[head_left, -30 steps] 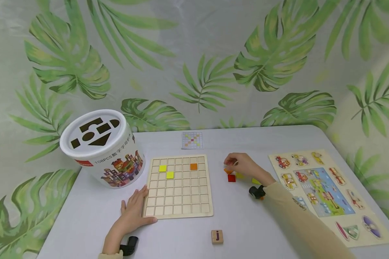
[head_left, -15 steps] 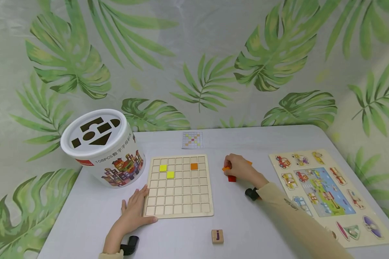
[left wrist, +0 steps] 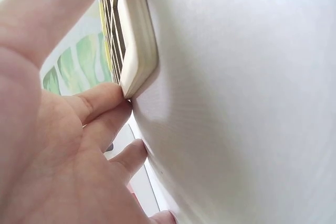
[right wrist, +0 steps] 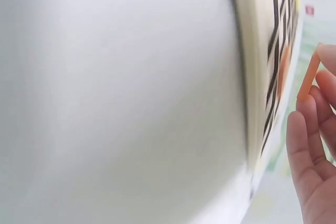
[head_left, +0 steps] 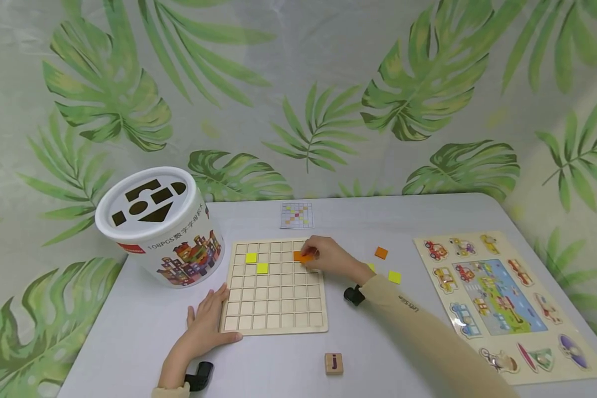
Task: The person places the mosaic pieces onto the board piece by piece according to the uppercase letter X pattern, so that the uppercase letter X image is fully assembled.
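Right hand [head_left: 328, 257] pinches thin orange tile [head_left: 303, 257] by its edges over grid board [head_left: 273, 315]; light, stiff, likely slippery. Left hand [head_left: 206, 323] flat, steadying board.

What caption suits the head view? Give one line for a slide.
Right hand pinches an orange tile over the wooden grid board; left hand steadies its corner.

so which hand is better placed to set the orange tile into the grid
Right. The right hand already pinches the orange tile over the grid board; the left hand lies flat against the board's near left corner.
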Demonstrator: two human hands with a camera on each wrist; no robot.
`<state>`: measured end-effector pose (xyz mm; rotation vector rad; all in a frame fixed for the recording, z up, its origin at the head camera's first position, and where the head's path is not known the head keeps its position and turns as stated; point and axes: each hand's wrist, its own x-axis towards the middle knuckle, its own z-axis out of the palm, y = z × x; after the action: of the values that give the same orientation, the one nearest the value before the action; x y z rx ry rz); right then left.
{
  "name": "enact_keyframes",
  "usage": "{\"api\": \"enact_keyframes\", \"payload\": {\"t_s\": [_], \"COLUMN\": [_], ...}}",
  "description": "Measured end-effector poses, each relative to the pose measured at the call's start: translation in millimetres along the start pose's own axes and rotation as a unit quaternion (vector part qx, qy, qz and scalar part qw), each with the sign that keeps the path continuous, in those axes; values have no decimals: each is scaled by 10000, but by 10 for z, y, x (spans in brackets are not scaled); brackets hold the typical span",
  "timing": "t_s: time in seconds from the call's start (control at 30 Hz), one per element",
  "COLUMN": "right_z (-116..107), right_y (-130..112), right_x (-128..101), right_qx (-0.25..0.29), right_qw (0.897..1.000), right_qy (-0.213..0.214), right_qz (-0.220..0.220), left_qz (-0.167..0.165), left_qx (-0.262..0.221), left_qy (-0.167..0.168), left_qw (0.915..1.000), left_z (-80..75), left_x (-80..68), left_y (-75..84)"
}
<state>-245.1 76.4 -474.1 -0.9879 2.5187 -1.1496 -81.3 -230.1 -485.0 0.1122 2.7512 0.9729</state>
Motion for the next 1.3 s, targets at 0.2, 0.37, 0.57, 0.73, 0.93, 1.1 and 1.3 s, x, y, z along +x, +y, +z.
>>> {"api": "enact_keyframes", "payload": {"t_s": [0.2,0.37,0.57,0.73,0.93,1.1,1.3], "right_z": [217,309,339,293,-12,-325,-517], "right_y": [-114,-199,-259,-240,-130,37,305], "right_x": [205,287,297,237,-9,-367,-797], "right_qx": [-301,-835,-1142,-900,-114,-109,-126], "right_qw": [9979,9935,9901,9937,9998,9993,9985], "right_qy": [-456,-636,-657,-534,-52,347,361], "right_qz": [-348,-432,-480,-405,-182,72,392], "left_qz": [14,-7,-7,19,34,-26,-37], "left_qx": [7,10,16,-4,-38,-23,-16], "left_qy": [1,-14,-23,-32,-57,-29,-56], "left_qw": [10000,10000,10000,10000,10000,10000,10000], "left_z": [21,21,7,10,13,10,-1], "left_x": [17,22,14,19,30,22,13], "left_y": [-14,-27,-43,-33,-2,-7,-15]}}
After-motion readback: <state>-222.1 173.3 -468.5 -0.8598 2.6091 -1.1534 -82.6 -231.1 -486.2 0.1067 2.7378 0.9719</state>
